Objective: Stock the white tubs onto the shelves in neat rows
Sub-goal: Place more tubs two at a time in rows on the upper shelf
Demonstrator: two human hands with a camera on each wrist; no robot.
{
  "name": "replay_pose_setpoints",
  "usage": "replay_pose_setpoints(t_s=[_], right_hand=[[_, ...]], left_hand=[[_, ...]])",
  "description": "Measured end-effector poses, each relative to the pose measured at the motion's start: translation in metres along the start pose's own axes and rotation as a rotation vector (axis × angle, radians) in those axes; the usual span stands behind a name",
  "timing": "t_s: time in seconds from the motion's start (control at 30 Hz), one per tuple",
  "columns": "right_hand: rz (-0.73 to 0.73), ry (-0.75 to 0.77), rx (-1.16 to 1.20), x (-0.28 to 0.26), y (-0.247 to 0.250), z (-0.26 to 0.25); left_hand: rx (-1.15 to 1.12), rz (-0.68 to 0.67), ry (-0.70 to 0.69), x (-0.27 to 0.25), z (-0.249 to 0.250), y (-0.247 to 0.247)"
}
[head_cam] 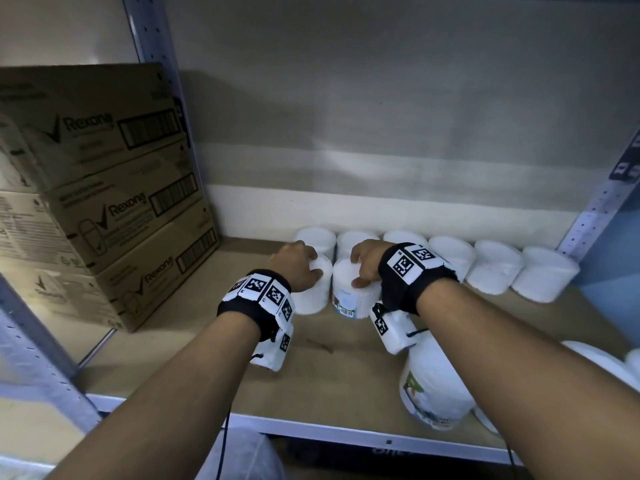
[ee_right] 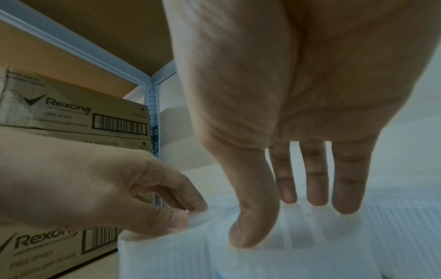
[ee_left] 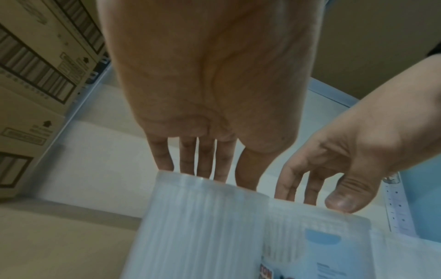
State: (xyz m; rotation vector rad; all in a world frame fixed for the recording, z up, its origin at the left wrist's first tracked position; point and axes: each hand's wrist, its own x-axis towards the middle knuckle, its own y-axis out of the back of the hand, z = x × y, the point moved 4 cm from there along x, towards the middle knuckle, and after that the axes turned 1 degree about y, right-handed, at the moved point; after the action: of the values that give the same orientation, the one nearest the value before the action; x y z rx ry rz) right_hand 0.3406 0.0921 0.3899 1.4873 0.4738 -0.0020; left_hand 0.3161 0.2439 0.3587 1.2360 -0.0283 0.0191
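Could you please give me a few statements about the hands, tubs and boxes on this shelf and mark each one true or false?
1. Each hand grips the top of a white tub. True: the left hand holds the left tub and the right hand the right tub.
2. Those two tubs stand in front of the back row. True.
3. The cardboard boxes are stacked on the right side of the shelf. False: they are on the left.
4. The back row holds only two tubs. False: six show.
5. Another tub is near the front edge, under the right forearm. True.
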Motion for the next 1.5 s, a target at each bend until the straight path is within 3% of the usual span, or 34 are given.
replay_pose_setpoints(t_s=[0.27, 0.73, 1.07, 1.5], right_hand=[[0.085, -0.022, 0.085, 0.002, 0.011, 0.005], [-0.011, -0.061, -0.056, 0.015, 0.001, 0.001], [-0.062, 0.034, 0.002, 0.007, 0.001, 0.004], [-0.003, -0.010, -0.046, 0.012, -0.003, 0.007]], left_hand=[[0.015, 0.022, -0.014, -0.003, 0.001, -0.002], [0.046, -0.004, -0.011, -0.003, 0.003, -0.001], [0.059, -0.014, -0.016, -0.004, 0.004, -0.001], [0.060, -0.001, -0.023, -0.005, 0.006, -0.002]])
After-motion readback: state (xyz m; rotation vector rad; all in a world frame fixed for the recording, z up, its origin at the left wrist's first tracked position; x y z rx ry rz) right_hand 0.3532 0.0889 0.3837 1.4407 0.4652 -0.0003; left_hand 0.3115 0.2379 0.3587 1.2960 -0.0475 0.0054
